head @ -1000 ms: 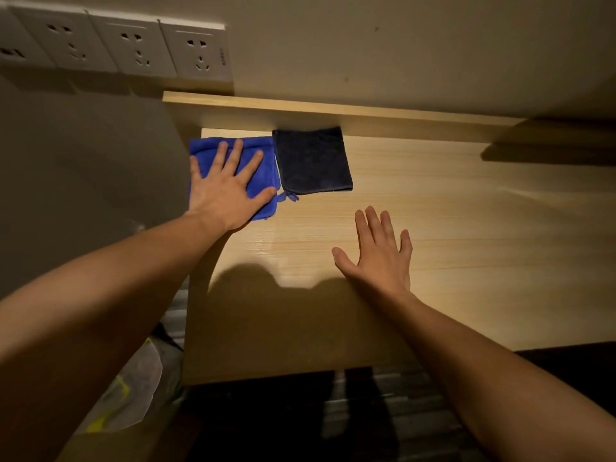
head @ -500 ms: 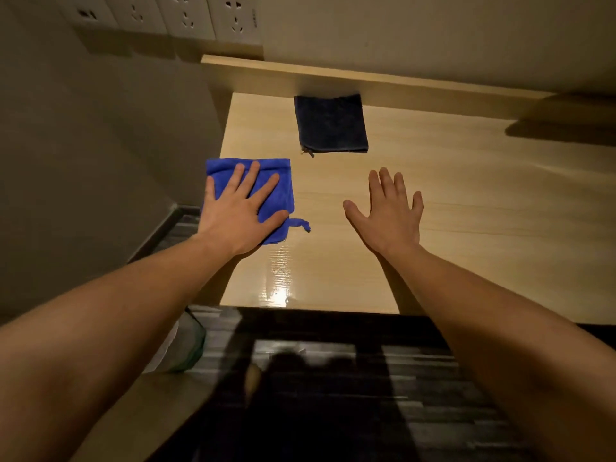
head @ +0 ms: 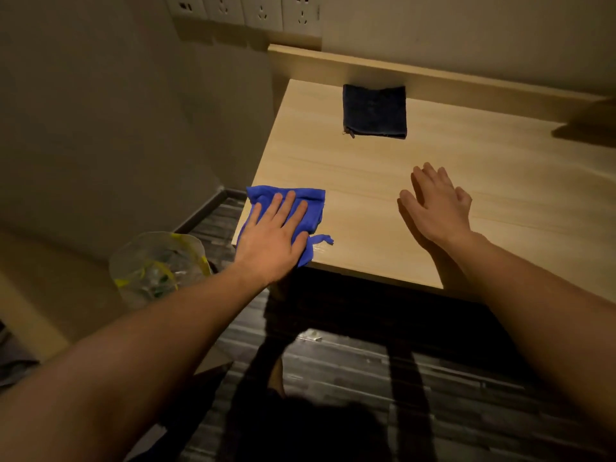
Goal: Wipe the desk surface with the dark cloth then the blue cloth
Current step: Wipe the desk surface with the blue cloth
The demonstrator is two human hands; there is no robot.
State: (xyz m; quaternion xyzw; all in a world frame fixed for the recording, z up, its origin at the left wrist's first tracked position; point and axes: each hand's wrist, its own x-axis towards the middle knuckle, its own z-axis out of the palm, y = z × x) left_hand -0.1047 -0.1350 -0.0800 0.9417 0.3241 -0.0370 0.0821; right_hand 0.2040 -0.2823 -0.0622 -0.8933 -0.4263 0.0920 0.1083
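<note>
Two hands: left [head: 271,243] flattens rumpled blue cloth [head: 308,208] on woodgrain desk [head: 466,168].

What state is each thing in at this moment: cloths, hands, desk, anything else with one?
blue cloth: flat but rumpled at the desk's front left corner, pressed under the left hand.
dark cloth: folded flat at the back of the desk, untouched.
left hand: open, palm down on the blue cloth.
right hand: open, empty, over bare desk.
desk: bare except for the two cloths.
plastic bag: open on the floor beside the desk.
</note>
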